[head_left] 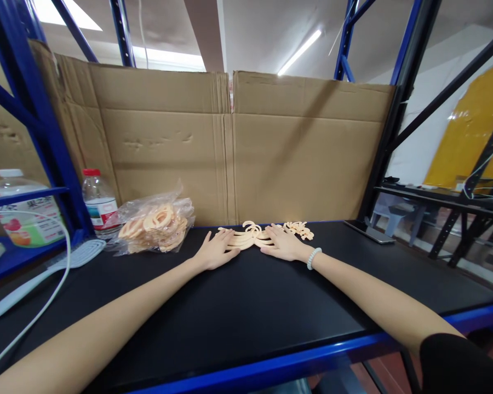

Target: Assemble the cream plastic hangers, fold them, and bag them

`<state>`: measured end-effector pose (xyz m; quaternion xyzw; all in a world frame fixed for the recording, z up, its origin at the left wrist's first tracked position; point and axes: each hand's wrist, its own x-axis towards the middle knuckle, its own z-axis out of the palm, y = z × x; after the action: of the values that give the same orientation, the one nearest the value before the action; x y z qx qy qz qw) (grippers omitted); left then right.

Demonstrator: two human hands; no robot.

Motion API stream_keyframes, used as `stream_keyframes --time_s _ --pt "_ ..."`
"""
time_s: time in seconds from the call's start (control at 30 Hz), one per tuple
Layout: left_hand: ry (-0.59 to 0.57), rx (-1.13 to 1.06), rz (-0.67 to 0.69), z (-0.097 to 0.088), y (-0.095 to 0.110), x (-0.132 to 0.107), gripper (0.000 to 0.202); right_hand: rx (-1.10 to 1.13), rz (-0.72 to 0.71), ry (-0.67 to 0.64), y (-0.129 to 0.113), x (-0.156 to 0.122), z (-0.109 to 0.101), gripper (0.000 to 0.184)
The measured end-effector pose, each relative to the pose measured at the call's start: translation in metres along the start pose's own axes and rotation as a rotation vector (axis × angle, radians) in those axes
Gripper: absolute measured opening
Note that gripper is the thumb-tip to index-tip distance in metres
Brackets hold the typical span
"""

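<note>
From the head camera, both bare forearms reach out across a matte black tabletop (250,312) edged with a glossy blue metal rail. The left hand (216,250) and the right hand (282,244) lie palm down, side by side. Their fingers are stretched flat and held close together, pinching nothing, with the tips resting on a low stack of arched pieces (246,236). These pieces are thin, pale and wood-coloured, with curled ends, and lie at the far middle of the tabletop just before a creased brown cardboard wall (230,153). A bracelet (313,258) of smooth whitish beads circles the right wrist. Just to the right of the stack lies a small heap of ornate cutouts (299,230) in the same pale tone. To the left, well apart, a crinkled clear plastic bag (156,224) holds flat rings of that material, and beside it stands a transparent water bottle (99,203) with a red cap. A soft white cable (63,257) loops at the far left.
</note>
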<state>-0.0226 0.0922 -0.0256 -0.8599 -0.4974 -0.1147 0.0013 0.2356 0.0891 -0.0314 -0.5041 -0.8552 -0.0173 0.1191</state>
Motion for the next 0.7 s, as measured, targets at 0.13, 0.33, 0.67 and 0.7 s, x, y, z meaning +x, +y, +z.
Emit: stream_keyframes --time_s 0.13,0.33,0.67,0.7 --pt "-0.048 -0.020 -0.016 -0.002 -0.009 0.005 0.075 -0.010 0.003 -0.017 0.004 0.001 -0.002 0.084" --pt "0.011 0.022 -0.017 0.001 -0.008 0.004 0.067 -0.054 -0.016 0.024 0.003 0.002 -0.001 0.072" --pt "0.097 0.051 0.016 0.004 -0.014 0.004 0.051 -0.021 -0.134 0.087 0.012 0.007 0.006 0.061" --pt "0.103 0.054 0.017 0.005 -0.015 0.004 0.050 -0.016 -0.147 0.098 0.014 0.008 0.008 0.060"
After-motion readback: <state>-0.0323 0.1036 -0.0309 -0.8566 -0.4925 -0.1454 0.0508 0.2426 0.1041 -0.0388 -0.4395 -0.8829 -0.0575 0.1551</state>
